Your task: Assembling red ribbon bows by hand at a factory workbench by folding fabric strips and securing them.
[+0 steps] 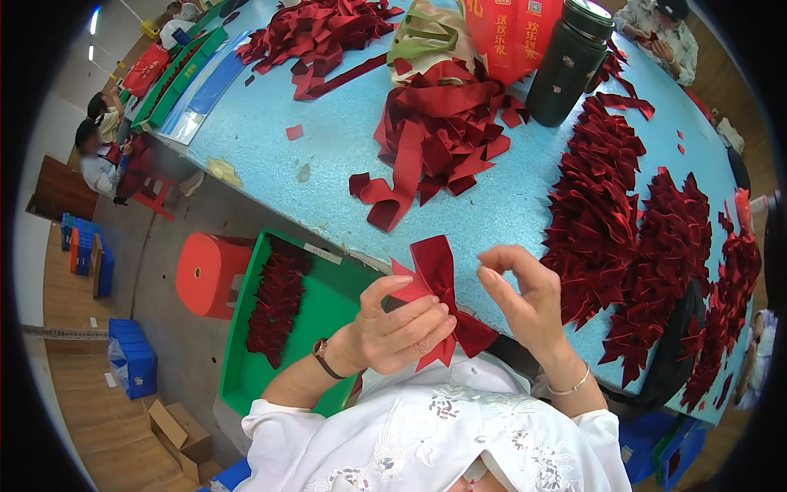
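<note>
A dark red velvet ribbon bow is in my left hand, its middle pinched between the fingers, at the near edge of the table. One loop points up and the tails spread below. My right hand is raised just right of the bow, thumb and forefinger curved and apart, with nothing visible between them. Beyond the bow lies a loose heap of red ribbon pieces. To the right, finished-looking bows stand packed in long rows, with another row beside them.
A green crate with a row of bows sits at my left, beside a red stool. On the blue table stand a dark tumbler, a red bag and more ribbon. Other people sit farther off.
</note>
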Demonstrator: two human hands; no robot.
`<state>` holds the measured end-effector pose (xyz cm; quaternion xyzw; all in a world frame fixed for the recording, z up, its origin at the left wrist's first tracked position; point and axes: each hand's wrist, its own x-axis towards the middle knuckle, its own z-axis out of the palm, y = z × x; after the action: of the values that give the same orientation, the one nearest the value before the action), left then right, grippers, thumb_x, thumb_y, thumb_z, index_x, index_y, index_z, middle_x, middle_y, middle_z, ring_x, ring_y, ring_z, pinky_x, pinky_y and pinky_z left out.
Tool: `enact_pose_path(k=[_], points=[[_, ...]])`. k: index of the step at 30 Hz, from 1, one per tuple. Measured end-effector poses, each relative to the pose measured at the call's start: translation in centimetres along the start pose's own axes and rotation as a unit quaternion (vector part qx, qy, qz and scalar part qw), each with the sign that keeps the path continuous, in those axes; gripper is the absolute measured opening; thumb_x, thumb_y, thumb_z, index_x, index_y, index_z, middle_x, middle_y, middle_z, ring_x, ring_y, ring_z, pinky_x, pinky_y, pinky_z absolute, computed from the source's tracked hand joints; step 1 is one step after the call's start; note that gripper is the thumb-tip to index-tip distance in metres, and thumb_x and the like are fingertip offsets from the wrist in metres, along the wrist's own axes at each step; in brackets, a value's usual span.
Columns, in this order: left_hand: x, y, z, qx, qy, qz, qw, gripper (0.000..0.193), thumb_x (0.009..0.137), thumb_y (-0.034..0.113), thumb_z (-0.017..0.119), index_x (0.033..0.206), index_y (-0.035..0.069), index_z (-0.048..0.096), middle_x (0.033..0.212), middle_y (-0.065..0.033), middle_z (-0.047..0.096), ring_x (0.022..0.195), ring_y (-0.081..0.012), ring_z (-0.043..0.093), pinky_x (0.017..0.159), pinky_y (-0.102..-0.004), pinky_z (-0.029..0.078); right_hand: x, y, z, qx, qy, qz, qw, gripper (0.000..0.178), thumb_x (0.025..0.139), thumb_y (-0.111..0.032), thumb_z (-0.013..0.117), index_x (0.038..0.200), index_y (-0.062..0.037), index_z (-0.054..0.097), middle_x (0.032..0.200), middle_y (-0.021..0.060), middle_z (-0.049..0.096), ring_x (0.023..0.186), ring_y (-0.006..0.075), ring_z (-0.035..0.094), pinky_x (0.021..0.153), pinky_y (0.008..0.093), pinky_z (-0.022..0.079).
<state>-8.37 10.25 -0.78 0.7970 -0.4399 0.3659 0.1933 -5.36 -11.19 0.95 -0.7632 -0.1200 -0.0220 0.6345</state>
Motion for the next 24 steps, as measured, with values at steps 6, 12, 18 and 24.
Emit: enact_pose_path(k=[6,12,18,24], points=[[0.7,0.5,-0.3,-0.023,0.027,0.01,0.999,0.017,0.072,0.008,0.072,0.089,0.009,0.071,0.093,-0.0013,0.066,0.088,-0.015,0.064,0.095,-0.0453,0.042,2.5,-0.3,1.4,0.132,-0.087,0.11,0.981,0.027,0.079,-0.005,0.076,0.102,0.0046,0.063,0.09,0.0055,0.064,0.083,0.0097,0.058,0.072,0.0234,0.049],[0.2,0.6,-0.6,-0.037,0.024,0.015,0.999,0.016,0.072,0.009,0.072,0.088,0.009,0.071,0.093,-0.0011,0.066,0.088,-0.0147,0.064,0.094,-0.0453,0.043,3.4,-0.7,2.2,0.277,-0.201,0.22,0.914,0.026,0.078,-0.003,0.077,0.1,0.0057,0.064,0.086,0.0059,0.067,0.078,0.0091,0.062,0.069,0.0216,0.05],[-0.3,0.3,-0.5,-0.047,0.03,0.018,0.998,0.017,0.073,0.01,0.072,0.09,0.009,0.071,0.093,-0.0015,0.066,0.088,-0.0148,0.064,0.095,-0.0454,0.042,3.3,-0.3,2.8,0.209,-0.171,0.209,0.94,0.018,0.082,-0.012,0.074,0.089,0.004,0.068,0.076,0.0027,0.066,0.065,0.0066,0.056,0.058,0.0225,0.045],[-1.2,0.7,-1.0,-0.035,0.03,-0.015,0.999,0.02,0.073,0.009,0.071,0.092,0.014,0.071,0.101,-0.001,0.063,0.092,-0.0157,0.064,0.092,-0.0472,0.044,3.4,-1.3,4.1,0.091,-0.141,0.164,0.972,0.029,0.09,-0.018,0.067,0.07,0.0027,0.065,0.066,0.0007,0.063,0.061,0.006,0.053,0.054,0.0232,0.041]])
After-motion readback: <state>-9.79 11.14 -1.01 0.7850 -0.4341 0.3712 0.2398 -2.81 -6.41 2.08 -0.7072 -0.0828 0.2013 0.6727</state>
